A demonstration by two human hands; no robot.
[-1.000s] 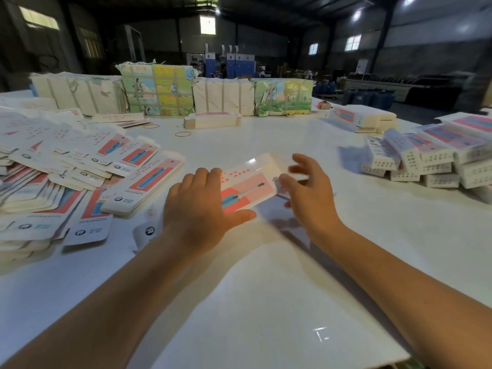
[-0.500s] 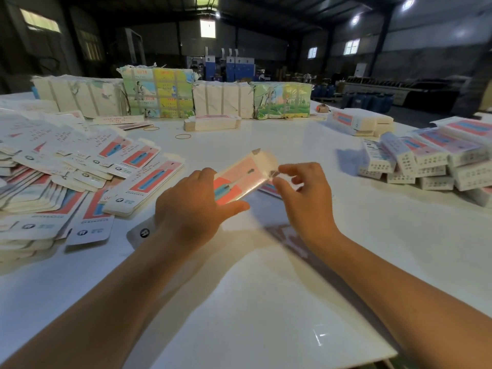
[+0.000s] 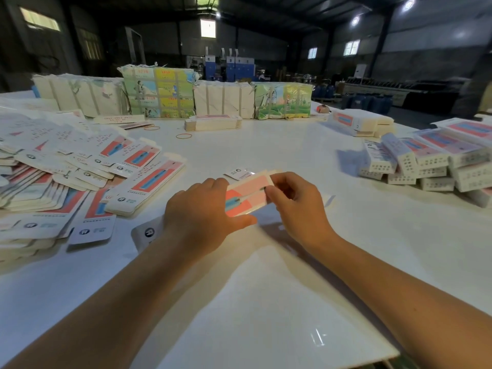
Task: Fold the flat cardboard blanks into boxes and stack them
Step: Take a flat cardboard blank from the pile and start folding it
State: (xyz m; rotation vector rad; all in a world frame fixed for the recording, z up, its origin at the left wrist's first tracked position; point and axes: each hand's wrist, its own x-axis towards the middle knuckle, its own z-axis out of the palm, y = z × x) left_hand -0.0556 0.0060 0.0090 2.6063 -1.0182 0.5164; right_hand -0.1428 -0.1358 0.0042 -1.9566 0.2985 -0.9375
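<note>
I hold the blank [image 3: 246, 194] just above the table [image 3: 266, 302], between my two hands. Its long side runs left to right. My left hand [image 3: 202, 209] grips one end, my right hand [image 3: 298, 206] pinches the other end, nearest the flap.

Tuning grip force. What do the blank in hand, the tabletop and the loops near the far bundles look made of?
Blank: thin printed cardboard, glossy coating; it shows glare, and its edge looks thin.
Tabletop: smooth white board, semi-gloss, probably laminate; it reflects light.
Loops: likely rubber bands; thin tan rings lying flat.
</note>
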